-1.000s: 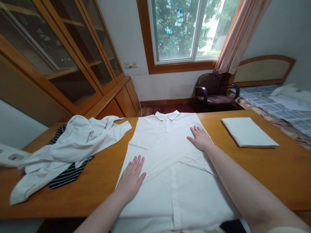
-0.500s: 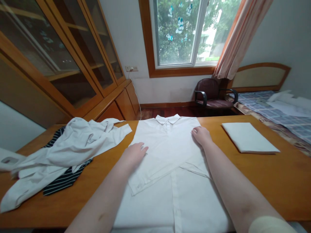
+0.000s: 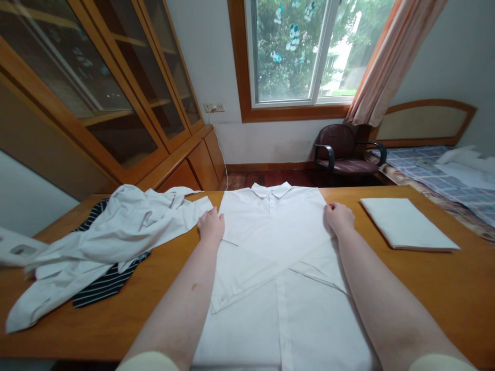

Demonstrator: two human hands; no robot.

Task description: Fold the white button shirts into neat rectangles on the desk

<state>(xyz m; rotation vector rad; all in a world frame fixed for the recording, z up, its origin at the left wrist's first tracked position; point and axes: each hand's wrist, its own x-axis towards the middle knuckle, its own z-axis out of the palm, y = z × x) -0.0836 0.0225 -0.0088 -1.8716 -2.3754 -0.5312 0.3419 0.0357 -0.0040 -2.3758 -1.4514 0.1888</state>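
A white collared shirt (image 3: pixel 270 221) lies flat on the wooden table, its collar at the far edge and its sleeves folded across the body. My left hand (image 3: pixel 211 225) is at the shirt's left edge, fingers curled in and thumb against the cloth. On the opposite side, my right hand (image 3: pixel 341 219) pinches the right edge near the shoulder. The fingertips of both hands are partly hidden. Left of my left hand lies a crumpled white shirt (image 3: pixel 127 221), with a black striped cloth (image 3: pixel 110 286) partly under it.
A flat white rectangular stack (image 3: pixel 408 224) rests on the right of the wooden table (image 3: pixel 417 288). Behind are a maroon armchair (image 3: pixel 340 147) and a bed (image 3: pixel 448 165). A glass-door cabinet (image 3: pixel 154 123) stands at the back left. A white object (image 3: pixel 19 250) is at the left edge.
My left hand has moved away from me and left, from the shirt's surface to its left edge. My right hand has closed on the right edge. The view has shifted slightly.
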